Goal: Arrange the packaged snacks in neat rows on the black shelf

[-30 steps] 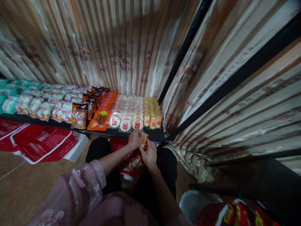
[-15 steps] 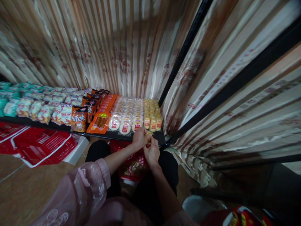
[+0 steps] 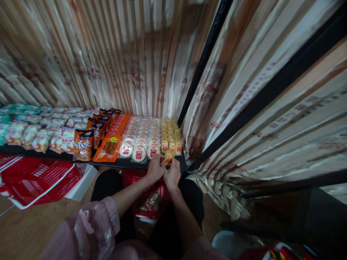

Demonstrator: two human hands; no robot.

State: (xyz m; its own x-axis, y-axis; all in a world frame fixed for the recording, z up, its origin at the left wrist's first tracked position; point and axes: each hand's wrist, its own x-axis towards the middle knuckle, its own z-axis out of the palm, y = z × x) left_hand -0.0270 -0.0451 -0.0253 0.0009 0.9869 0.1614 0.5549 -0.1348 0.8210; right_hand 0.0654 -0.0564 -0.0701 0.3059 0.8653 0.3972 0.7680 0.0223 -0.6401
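Observation:
At the shelf's front edge, both hands close on one small yellow wrapped snack (image 3: 168, 157). My left hand (image 3: 156, 168) pinches its left side, and my right hand (image 3: 172, 174) grips it from the right. Just behind it stand rows of matching yellow packs (image 3: 171, 134) at the shelf's right end. To their left lie rows of round white wrapped cakes (image 3: 139, 152). Between my knees sits a red basket (image 3: 160, 190) with several small gold-wrapped packs (image 3: 154, 198) inside.
An orange snack bag (image 3: 109, 144), brown bags (image 3: 83, 145) and white packs (image 3: 40, 140) fill the black shelf (image 3: 135, 165) leftward. Black poles (image 3: 206, 57) slant in front of a pleated curtain (image 3: 146, 72). Another red basket (image 3: 40, 180) lies on the floor at left.
Both hands have brought the yellow snack slightly down and left in the picture, and its front label now faces me. The whole view has shifted a little.

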